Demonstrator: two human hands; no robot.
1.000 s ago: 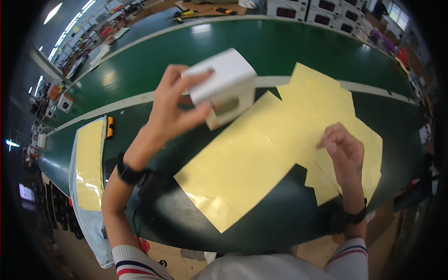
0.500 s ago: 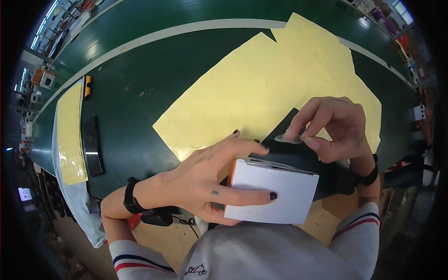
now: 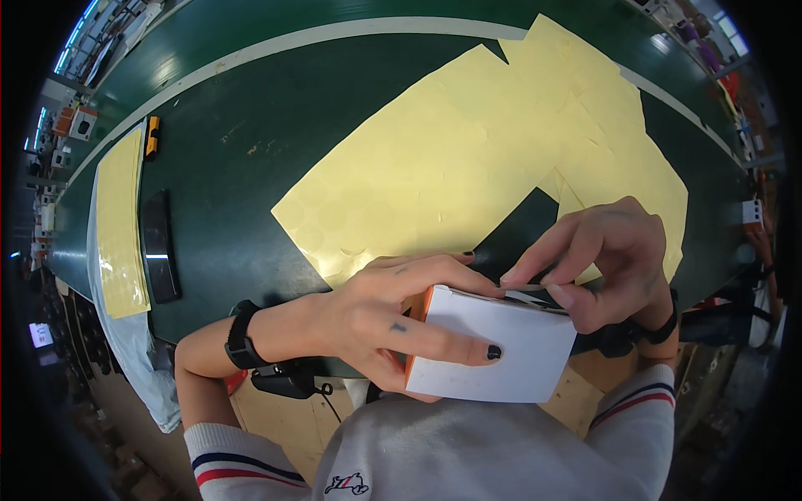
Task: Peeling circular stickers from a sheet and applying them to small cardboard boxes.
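Observation:
My left hand (image 3: 378, 316) is wrapped round a small white box (image 3: 522, 371) with an orange side, its fingers lying along the white face and the far edge. The box is tilted close to my body. Between the thumb and fingertips of my right hand (image 3: 610, 260) is a small, thin round sticker (image 3: 526, 288), seen nearly edge-on. It is at the box's far upper edge, where flap edges show; whether it touches the card cannot be made out. Beyond my hands lie large yellow sticker sheets (image 3: 426, 159), with faint round outlines on the nearest corner.
On the left of the green table (image 3: 225, 184) are a stack of yellow sheets (image 3: 121, 225) on a pale plastic bag (image 3: 154, 371), a long black object (image 3: 159, 246) and an orange-yellow cutter-like tool (image 3: 152, 138). A white strip (image 3: 326, 32) crosses the table's far part.
My right hand has come down with the sticker to the box's far edge. My left fingers have closed in along that edge.

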